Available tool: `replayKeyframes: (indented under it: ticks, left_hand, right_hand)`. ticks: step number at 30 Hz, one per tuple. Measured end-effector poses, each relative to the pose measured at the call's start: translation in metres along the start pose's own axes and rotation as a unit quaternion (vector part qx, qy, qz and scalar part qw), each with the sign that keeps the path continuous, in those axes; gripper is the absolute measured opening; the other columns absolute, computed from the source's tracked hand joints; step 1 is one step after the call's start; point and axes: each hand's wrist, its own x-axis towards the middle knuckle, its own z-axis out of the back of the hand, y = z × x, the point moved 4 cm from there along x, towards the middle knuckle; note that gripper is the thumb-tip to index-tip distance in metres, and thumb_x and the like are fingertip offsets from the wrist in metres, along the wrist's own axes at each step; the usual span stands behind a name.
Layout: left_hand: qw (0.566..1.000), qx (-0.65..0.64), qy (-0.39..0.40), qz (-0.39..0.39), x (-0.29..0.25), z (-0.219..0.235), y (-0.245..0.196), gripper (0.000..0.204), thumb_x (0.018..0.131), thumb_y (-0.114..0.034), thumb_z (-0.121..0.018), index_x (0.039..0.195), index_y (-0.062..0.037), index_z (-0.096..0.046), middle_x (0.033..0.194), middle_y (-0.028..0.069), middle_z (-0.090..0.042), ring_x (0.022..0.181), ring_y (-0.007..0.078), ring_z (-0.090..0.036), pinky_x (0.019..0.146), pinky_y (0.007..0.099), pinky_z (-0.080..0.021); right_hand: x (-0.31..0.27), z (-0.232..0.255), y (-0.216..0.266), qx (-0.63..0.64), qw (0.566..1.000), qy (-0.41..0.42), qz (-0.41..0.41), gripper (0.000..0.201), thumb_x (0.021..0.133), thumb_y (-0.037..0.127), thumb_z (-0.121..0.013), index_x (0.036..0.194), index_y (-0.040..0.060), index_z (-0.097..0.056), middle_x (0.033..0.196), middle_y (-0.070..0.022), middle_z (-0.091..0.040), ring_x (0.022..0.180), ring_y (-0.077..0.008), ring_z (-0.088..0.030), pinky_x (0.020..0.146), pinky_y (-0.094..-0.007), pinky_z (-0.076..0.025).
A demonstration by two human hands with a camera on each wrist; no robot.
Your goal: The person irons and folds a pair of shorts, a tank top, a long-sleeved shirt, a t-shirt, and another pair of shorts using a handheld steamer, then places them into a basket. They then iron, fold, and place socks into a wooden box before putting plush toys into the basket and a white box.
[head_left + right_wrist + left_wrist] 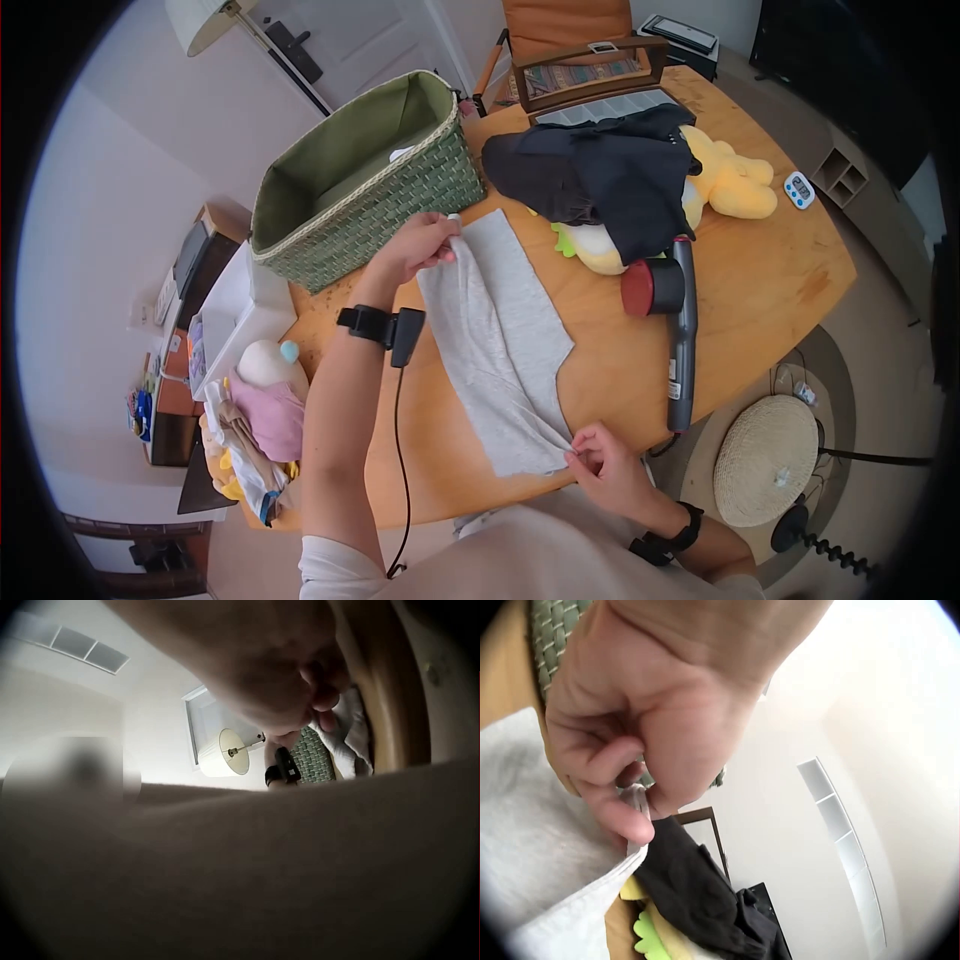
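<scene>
A light grey cloth garment (490, 340) lies on the wooden table, one long side lifted and folded partly over the rest. At its far end my left hand (418, 247) pinches the edge between thumb and fingers, close beside the green basket. The left wrist view shows that pinched hem (636, 847) under the thumb. My right hand (612, 470) pinches the near corner of the same garment by the table's front edge. In the right wrist view the fingers (324, 697) are dark, with grey cloth (351, 735) beyond them.
The woven green basket (380, 190) stands at the back left. Black clothing (610, 170) covers yellow plush toys (735, 180) at the back right. A dark grey cylindrical device (683, 340) with a red-ended head lies right of the garment. Plush toys and clothes (265, 415) sit piled at left.
</scene>
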Motion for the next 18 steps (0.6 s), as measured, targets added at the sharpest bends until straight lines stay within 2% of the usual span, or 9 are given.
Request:
replayKeyframes:
  ticks: [2, 5, 8, 9, 11, 13, 14, 16, 18]
  left_hand:
    - [1.0, -0.013, -0.026, -0.01, 0.015, -0.022, 0.002, 0.017, 0.096, -0.02, -0.062, 0.099, -0.0041, -0.057, 0.078, 0.0007, -0.061, 0.061, 0.0056, -0.062, 0.044, 0.0187, -0.038]
    - [0.999, 0.014, -0.046, -0.024, 0.025, -0.038, 0.005, 0.025, 0.099, -0.028, -0.063, 0.102, -0.0047, -0.053, 0.084, 0.0044, -0.067, 0.066, 0.0082, -0.067, 0.05, 0.0211, -0.046]
    - [0.944, 0.235, -0.171, -0.156, 0.017, -0.049, 0.004, 0.043, 0.093, -0.039, -0.069, 0.096, 0.0025, -0.057, 0.079, 0.0151, -0.072, 0.075, 0.0284, -0.073, 0.071, 0.0381, -0.057]
    - [0.944, 0.237, -0.169, -0.156, 0.013, -0.048, 0.008, 0.043, 0.093, -0.039, -0.069, 0.096, 0.0025, -0.057, 0.079, 0.0151, -0.072, 0.075, 0.0284, -0.073, 0.071, 0.0381, -0.057]
    - [0.897, 0.401, -0.095, -0.157, -0.023, -0.06, -0.013, 0.044, 0.091, -0.044, -0.07, 0.09, 0.0005, -0.067, 0.08, 0.0152, -0.073, 0.082, 0.0303, -0.073, 0.08, 0.0397, -0.056]
    - [0.868, 0.487, -0.039, -0.091, -0.047, -0.07, -0.003, 0.049, 0.094, -0.049, -0.067, 0.076, -0.0028, -0.07, 0.073, 0.0106, -0.072, 0.07, 0.0241, -0.07, 0.069, 0.038, -0.054]
    - [0.867, 0.489, -0.038, -0.091, -0.058, -0.074, -0.007, 0.049, 0.094, -0.049, -0.067, 0.076, -0.0028, -0.07, 0.073, 0.0106, -0.072, 0.07, 0.0241, -0.07, 0.069, 0.038, -0.054]
    - [0.858, 0.485, 0.161, 0.054, -0.077, -0.088, 0.005, 0.043, 0.094, -0.047, -0.068, 0.09, -0.0038, -0.071, 0.078, 0.0066, -0.071, 0.074, 0.0206, -0.07, 0.069, 0.035, -0.054]
    - [0.908, 0.333, 0.254, -0.028, -0.077, -0.096, 0.027, 0.038, 0.095, -0.043, -0.068, 0.099, -0.005, -0.069, 0.083, 0.0032, -0.07, 0.076, 0.0174, -0.067, 0.07, 0.0325, -0.053]
  right_hand:
    - [-0.003, 0.008, 0.003, -0.153, 0.986, 0.002, 0.065, 0.014, 0.092, 0.003, -0.067, 0.102, 0.0032, -0.058, 0.073, -0.0124, -0.068, 0.057, -0.0249, -0.065, 0.053, -0.034, -0.048]
    - [-0.004, 0.009, -0.004, -0.247, 0.957, 0.0, 0.151, 0.013, 0.092, 0.007, -0.068, 0.101, 0.005, -0.059, 0.075, -0.0133, -0.07, 0.063, -0.0294, -0.069, 0.055, -0.0371, -0.051]
    - [-0.006, 0.01, 0.005, -0.295, 0.942, 0.037, 0.157, 0.014, 0.092, 0.014, -0.069, 0.1, 0.0062, -0.061, 0.075, -0.0136, -0.07, 0.066, -0.0322, -0.069, 0.058, -0.0411, -0.053]
    - [-0.005, 0.01, 0.008, -0.293, 0.943, 0.035, 0.156, 0.014, 0.092, 0.014, -0.069, 0.1, 0.0062, -0.061, 0.075, -0.0136, -0.07, 0.066, -0.0322, -0.069, 0.058, -0.0411, -0.053]
    - [-0.003, 0.01, 0.014, -0.314, 0.935, 0.045, 0.157, 0.016, 0.091, 0.017, -0.071, 0.1, 0.0058, -0.063, 0.076, -0.0113, -0.07, 0.066, -0.0298, -0.07, 0.058, -0.0411, -0.053]
    - [-0.001, 0.01, 0.017, -0.327, 0.931, 0.048, 0.157, 0.016, 0.091, 0.017, -0.071, 0.101, 0.0063, -0.063, 0.076, -0.0115, -0.071, 0.068, -0.031, -0.07, 0.059, -0.0417, -0.053]
    - [0.0, 0.01, 0.018, -0.341, 0.925, 0.052, 0.157, 0.016, 0.092, 0.017, -0.07, 0.102, 0.0067, -0.063, 0.077, -0.0117, -0.071, 0.069, -0.0322, -0.07, 0.06, -0.0422, -0.054]
    - [0.004, 0.008, 0.014, -0.358, 0.918, 0.064, 0.162, 0.017, 0.092, 0.017, -0.07, 0.103, 0.0068, -0.063, 0.078, -0.012, -0.071, 0.07, -0.033, -0.07, 0.061, -0.0426, -0.054]
    - [0.005, 0.005, 0.013, -0.376, 0.908, 0.08, 0.167, 0.018, 0.091, 0.017, -0.07, 0.105, 0.007, -0.064, 0.079, -0.0122, -0.071, 0.071, -0.0338, -0.07, 0.062, -0.043, -0.054]
